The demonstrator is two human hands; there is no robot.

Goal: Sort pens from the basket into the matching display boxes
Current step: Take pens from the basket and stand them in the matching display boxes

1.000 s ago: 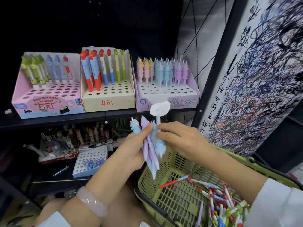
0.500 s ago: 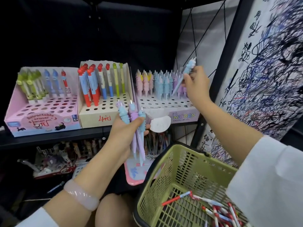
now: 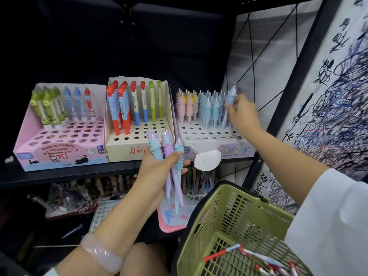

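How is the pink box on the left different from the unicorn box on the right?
The pink box holds few pens, green, blue and red; the unicorn box holds many pastel ones. The right hand reaches only the unicorn box. Both have rows of empty holes.

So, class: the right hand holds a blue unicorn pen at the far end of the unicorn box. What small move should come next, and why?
Probably lower the blue pen in the right hand into an open hole of the unicorn box: its tip hangs just above the empty holes beside the matching pens.
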